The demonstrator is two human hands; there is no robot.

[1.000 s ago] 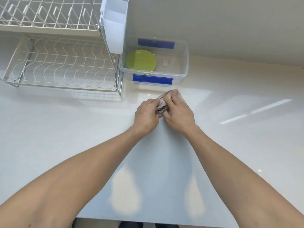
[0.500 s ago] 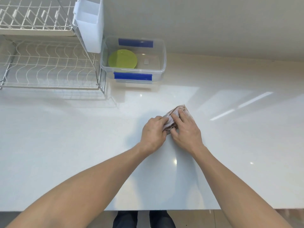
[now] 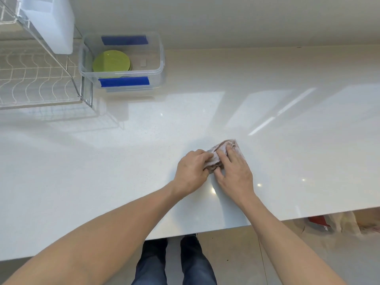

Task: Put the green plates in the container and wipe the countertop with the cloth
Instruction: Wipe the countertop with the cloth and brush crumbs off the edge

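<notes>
1. pale glossy countertop (image 3: 102,161); clear container (image 3: 158,58) at the back left, green plates (image 3: 112,61) stacked inside.
2. since the earlier frame both hands and the cloth (image 3: 224,151) have shifted right and nearer the front edge.
3. left hand (image 3: 190,171) grips the bunched cloth; right hand (image 3: 234,173) presses it flat-fingered.
4. cloth's long axis runs near-left to far-right.

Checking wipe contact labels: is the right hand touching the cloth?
Touching. The head view shows the right hand lying on the cloth, fingers extended over it, on the countertop.
</notes>
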